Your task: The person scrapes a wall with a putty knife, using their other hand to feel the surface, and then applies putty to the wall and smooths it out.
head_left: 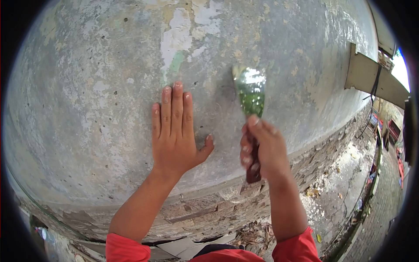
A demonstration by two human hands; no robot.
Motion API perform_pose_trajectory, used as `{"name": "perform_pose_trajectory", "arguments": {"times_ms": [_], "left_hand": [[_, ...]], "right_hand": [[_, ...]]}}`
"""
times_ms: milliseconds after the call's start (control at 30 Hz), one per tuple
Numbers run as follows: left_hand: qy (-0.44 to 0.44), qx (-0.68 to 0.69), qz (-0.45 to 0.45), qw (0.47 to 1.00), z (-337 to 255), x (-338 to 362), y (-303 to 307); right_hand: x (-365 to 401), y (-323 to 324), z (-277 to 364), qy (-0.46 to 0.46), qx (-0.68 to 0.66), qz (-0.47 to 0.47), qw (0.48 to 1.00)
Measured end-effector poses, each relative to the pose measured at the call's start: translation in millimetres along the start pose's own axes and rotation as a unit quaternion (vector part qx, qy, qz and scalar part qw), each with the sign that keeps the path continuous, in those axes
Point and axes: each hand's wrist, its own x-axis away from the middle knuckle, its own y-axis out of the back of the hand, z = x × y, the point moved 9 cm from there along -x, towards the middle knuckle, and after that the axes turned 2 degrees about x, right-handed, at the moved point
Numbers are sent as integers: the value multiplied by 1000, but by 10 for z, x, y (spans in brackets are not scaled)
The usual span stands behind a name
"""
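My left hand lies flat on the grey wall, fingers stretched upward and the thumb out to the right. Just above its fingertips is a pale green patch, with white patches of bare plaster higher up. To the right, my right hand is wrapped round the dark reddish-brown handle of a putty knife. The knife's wide, shiny metal blade points up and overlaps the wall in this view. Its handle end sticks out below my fist. The right hand is slightly blurred.
Rough stone footing runs along the wall's base. Below it lie dry leaves and flat pale boards. A beige panel with a black strap juts out at the right, above a paved path.
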Motion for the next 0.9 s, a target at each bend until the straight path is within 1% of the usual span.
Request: {"name": "perform_pose_trajectory", "arguments": {"times_ms": [67,133,200,267,333,400,467,533,600,733,800,833,900], "left_hand": [[0,2,-16,1000,6,2,12],[0,3,-15,1000,4,-6,8],[5,2,-15,1000,0,7,17],[12,-9,-5,1000,3,-6,0],[10,-9,-10,1000,0,-1,-5],[7,-13,-16,1000,-2,-2,6],[9,-14,-10,1000,2,0,-2],[8,-15,-15,1000,6,3,0],[5,-14,-18,1000,-6,2,2],[8,-23,-17,1000,-4,-18,8],[11,-21,-18,1000,-22,-9,10],[12,-22,-17,1000,-19,-11,9],[12,-23,-18,1000,-27,-22,8]], "right_hand": [[-66,118,153,8,-37,3,999],[-39,220,70,20,-27,1,999],[-5,307,-61,-8,-33,-7,999],[-90,325,63,-4,-27,-1,1000],[-181,329,258,35,-37,-5,999],[-170,358,202,29,-38,-12,999],[-90,407,-10,-8,-43,-14,999],[-107,406,58,-2,-36,-17,999],[-165,407,260,28,1,-30,999],[-175,454,249,33,4,-13,999],[-139,431,165,-2,-20,-3,1000],[-174,417,244,1,-20,-4,1000],[-280,333,569,57,26,12,998]]}}
